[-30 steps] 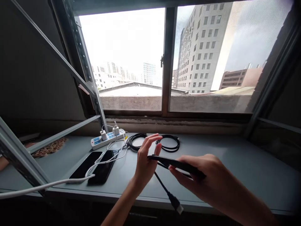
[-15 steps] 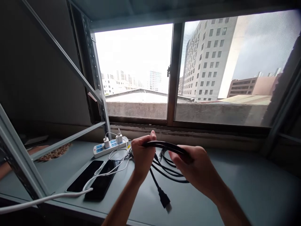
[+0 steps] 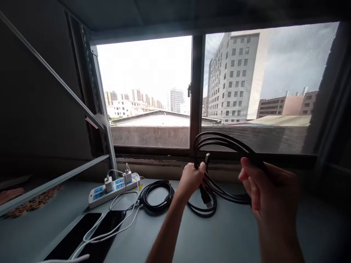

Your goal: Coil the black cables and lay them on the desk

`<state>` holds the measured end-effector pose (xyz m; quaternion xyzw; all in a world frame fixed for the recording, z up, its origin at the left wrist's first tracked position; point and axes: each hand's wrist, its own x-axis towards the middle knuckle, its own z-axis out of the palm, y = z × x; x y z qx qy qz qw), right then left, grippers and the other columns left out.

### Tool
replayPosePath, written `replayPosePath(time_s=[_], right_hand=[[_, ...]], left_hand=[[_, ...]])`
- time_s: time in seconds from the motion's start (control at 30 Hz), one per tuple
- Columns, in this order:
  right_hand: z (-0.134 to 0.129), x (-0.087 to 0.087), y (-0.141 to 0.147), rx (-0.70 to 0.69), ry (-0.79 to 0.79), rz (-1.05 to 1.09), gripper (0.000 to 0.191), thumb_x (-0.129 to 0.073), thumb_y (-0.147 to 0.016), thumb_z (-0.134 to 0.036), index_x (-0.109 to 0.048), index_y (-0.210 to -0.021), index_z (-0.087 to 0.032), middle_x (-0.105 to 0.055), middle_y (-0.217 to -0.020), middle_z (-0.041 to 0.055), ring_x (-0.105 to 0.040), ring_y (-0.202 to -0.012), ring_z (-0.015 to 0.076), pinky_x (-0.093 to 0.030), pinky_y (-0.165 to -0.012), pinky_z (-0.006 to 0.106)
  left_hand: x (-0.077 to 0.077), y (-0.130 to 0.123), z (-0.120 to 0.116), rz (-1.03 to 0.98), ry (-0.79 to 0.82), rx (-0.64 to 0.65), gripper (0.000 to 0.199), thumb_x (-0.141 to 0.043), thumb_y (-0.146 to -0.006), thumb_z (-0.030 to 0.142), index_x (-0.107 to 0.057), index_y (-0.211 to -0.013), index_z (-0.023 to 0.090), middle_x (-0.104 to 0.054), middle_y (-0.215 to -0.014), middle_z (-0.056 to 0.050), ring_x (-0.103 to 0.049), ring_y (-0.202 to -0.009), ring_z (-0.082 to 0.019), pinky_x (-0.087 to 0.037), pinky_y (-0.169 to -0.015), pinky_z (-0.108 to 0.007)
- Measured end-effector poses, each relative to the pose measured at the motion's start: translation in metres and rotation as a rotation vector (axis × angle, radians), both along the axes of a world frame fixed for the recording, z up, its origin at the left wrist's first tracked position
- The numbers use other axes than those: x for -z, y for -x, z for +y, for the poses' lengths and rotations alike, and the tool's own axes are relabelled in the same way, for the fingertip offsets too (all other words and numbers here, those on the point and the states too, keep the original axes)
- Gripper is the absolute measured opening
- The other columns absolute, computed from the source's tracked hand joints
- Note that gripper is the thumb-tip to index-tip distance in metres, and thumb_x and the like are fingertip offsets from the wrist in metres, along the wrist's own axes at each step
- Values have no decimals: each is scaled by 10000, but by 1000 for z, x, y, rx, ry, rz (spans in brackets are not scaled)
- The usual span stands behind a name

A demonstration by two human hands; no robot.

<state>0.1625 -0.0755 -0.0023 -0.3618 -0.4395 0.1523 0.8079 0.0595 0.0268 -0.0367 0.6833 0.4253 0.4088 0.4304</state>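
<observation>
A coiled black cable [image 3: 219, 140] is held up in several loops above the shelf top. My left hand [image 3: 193, 176] is closed around the left side of the loops. My right hand [image 3: 275, 197] grips their right side, its thumb bent over the strands. Just right of my left hand, a dark connector [image 3: 207, 159] with a pale tip points up, and a second dark plug [image 3: 205, 196] hangs below. Behind my left forearm lies another black cable coil [image 3: 157, 197]. A further black loop [image 3: 203, 213] rests on the surface beneath the held cable; whether they join, I cannot tell.
On the left, a white power strip [image 3: 116, 190] carries two white chargers with white cords [image 3: 120, 228]. Two dark phones [image 3: 74, 237] lie in front. A metal shelf post [image 3: 102, 91] and braces stand left of the window. The grey surface [image 3: 219, 241] extends below my hands.
My hands have moved right and apart, and the held cable now opens into wide loops. The coil on the surface is uncovered. The view has shifted right and up.
</observation>
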Motion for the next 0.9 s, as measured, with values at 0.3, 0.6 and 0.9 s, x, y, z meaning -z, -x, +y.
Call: replayPosePath(time_s=[0.3,0.6,0.9], right_hand=[[3,-2,7,-75,-208,-13,314,-701,-683,-270,-549,-429,-164,-322,-255,-80,-244,-210,13,-172,-277,183],[53,-3,-13,-482,21,276,225,-671,-662,-347,-525,-678,-177,-385,-398,-103,-408,-328,42,-385,-345,138],[49,7,-10,-74,-137,-333,836,-749,-654,-307,-322,-1370,-376,-540,-1166,57,-573,-593,105,-514,-383,218]], left_hand=[[1,0,-7,-138,221,598,449,-432,-842,520,-664,-858,136,-669,-738,-64,-628,-694,-164,-478,-682,-263],[-14,6,-2,-654,-149,21,468,-462,-806,606,-516,-707,151,-615,-615,-37,-605,-613,-143,-368,-456,-181],[-30,34,-9,-720,-274,120,306,-529,-844,454,-536,-954,168,-333,-449,104,-421,-347,-65,-330,-370,-168]])
